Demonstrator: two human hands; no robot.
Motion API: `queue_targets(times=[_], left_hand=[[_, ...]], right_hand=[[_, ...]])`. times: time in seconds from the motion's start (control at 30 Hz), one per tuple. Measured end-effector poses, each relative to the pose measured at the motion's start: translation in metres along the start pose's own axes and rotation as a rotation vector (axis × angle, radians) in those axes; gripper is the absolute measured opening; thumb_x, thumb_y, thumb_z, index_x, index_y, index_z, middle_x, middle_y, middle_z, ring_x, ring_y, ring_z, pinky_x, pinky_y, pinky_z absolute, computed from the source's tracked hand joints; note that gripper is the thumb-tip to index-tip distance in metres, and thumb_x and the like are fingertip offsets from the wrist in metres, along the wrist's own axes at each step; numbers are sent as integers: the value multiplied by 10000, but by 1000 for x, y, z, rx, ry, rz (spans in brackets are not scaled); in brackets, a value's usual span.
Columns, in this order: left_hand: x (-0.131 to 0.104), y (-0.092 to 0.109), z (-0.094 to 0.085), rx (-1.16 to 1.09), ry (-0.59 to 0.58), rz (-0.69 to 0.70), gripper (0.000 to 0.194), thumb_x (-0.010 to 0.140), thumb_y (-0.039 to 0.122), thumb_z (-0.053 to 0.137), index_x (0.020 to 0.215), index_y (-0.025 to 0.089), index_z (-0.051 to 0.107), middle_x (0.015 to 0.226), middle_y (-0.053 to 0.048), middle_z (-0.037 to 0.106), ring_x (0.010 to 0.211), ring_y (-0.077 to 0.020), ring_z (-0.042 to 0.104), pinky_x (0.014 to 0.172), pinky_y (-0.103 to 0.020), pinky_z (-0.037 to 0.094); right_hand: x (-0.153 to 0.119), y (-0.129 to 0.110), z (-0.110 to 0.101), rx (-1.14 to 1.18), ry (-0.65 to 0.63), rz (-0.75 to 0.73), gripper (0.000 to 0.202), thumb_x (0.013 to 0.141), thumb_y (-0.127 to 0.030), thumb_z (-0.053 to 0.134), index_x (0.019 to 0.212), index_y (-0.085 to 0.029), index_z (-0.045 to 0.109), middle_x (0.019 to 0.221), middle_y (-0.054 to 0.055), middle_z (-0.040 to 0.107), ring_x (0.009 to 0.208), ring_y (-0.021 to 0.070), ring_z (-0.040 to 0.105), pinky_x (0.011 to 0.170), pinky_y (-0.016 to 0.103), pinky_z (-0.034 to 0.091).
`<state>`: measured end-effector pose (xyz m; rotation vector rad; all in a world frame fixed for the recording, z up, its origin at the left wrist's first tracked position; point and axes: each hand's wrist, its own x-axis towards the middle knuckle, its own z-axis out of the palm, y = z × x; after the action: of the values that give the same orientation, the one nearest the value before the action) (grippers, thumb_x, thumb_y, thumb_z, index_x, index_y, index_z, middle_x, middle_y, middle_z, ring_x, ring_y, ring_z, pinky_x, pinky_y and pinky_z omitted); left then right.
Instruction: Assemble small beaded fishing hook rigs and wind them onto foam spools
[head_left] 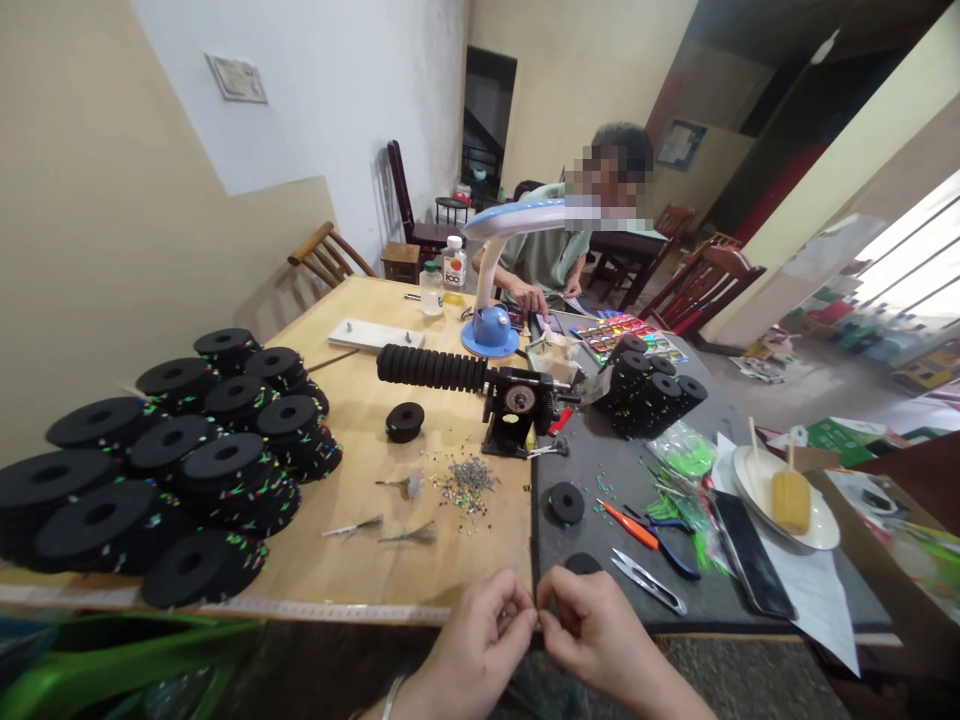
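Note:
My left hand (484,640) and my right hand (589,625) meet at the table's front edge, thumbs and fingertips pinched close together. Whatever lies between the fingertips is too small to make out. Just behind my right hand a black foam ring (583,563) is partly covered. Another black foam ring (565,503) lies flat farther back on the grey mat (555,560). Ahead of my left hand is a scatter of tiny beads (471,480), with thin wire bundles (409,534) beside it. Scissors-like snips (651,582) rest to the right of my right hand.
Stacks of black foam spools (202,565) fill the left side. A winding device (517,400) and a blue lamp (491,330) stand mid-table. At right are an orange-handled tool (630,524), pliers (667,540), a phone (752,555) and a plate (821,525) with corn. A person (544,250) sits opposite.

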<state>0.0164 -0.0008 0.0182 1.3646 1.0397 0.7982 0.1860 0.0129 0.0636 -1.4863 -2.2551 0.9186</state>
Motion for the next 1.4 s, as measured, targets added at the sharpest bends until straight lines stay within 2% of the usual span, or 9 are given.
queue_targets(times=[0.2, 0.43, 0.57, 0.73, 0.83, 1.03, 1.23, 1.4], left_hand=[[0, 3, 0, -43, -11, 12, 140, 869, 209, 519, 731, 193, 499, 611, 67, 392, 573, -115, 373, 530, -231, 275], [1, 8, -5, 41, -11, 6, 155, 895, 261, 494, 768, 181, 531, 620, 66, 396, 586, -121, 372, 544, -241, 269], [2, 11, -9, 8, -5, 2, 153, 896, 261, 473, 770, 188, 520, 639, 58, 410, 612, -128, 398, 563, -238, 293], [3, 9, -7, -51, 6, -18, 34, 833, 212, 545, 855, 188, 558, 590, 90, 314, 552, -116, 328, 512, -233, 246], [4, 5, -2, -44, 30, -44, 119, 779, 219, 629, 889, 172, 625, 562, 102, 265, 525, -107, 282, 485, -237, 196], [7, 1, 2, -13, 81, -51, 153, 793, 285, 621, 764, 151, 689, 523, 81, 312, 518, -109, 293, 489, -246, 199], [7, 2, 1, 24, 81, -55, 170, 791, 284, 601, 743, 145, 685, 513, 81, 305, 507, -110, 293, 482, -242, 203], [7, 0, -1, 58, 87, -51, 177, 803, 297, 598, 748, 148, 675, 509, 88, 298, 498, -105, 280, 480, -245, 192]], right_hand=[[0, -3, 0, 51, 16, 8, 190, 640, -58, 509, 639, -229, 427, 501, -111, 315, 431, 83, 329, 440, 208, 209], [1, 4, -3, 42, 7, 35, 114, 719, -101, 520, 742, -211, 537, 500, -116, 324, 436, 93, 348, 455, 210, 226], [-2, 3, -8, 60, -9, 28, 159, 735, -108, 521, 861, -200, 549, 537, -113, 352, 465, 103, 395, 474, 211, 256], [-3, -2, -14, 76, 8, -24, 104, 775, -117, 478, 757, -219, 472, 575, -88, 402, 504, 109, 419, 502, 218, 281], [-1, -2, -13, 68, 15, -44, 122, 791, -125, 475, 722, -224, 454, 585, -81, 411, 516, 109, 420, 507, 215, 280], [-2, 2, -8, 42, 36, -89, 148, 776, -113, 473, 686, -225, 438, 587, -77, 419, 512, 104, 424, 509, 216, 270], [-1, 4, -7, 31, 59, -83, 163, 721, -90, 464, 646, -225, 412, 566, -87, 364, 498, 100, 397, 498, 217, 246], [0, 3, -3, 48, 91, -65, 153, 731, -85, 468, 651, -215, 458, 573, -78, 417, 523, 109, 429, 520, 220, 276]])
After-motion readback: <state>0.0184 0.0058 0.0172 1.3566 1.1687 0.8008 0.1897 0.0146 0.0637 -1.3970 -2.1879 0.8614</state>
